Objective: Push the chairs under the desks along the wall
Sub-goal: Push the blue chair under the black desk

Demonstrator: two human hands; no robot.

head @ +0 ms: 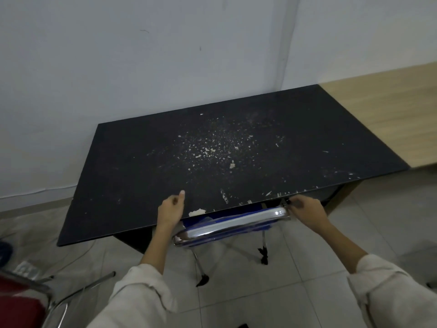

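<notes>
A black desk stands against the white wall, its top strewn with pale flakes. A blue chair with a chrome frame is tucked under the desk's front edge; only the top of its backrest and its rear legs show. My right hand grips the right end of the backrest's chrome rail. My left hand lies on the desk top just past the front edge, above the backrest's left end. Its fingers are curled, its thumb sticks out, and nothing shows in it.
A red chair with a chrome frame stands at the lower left, close to my left sleeve. A light wooden desk adjoins the black one on the right along the wall. A thin cable lies on the tiled floor under the desk's left part.
</notes>
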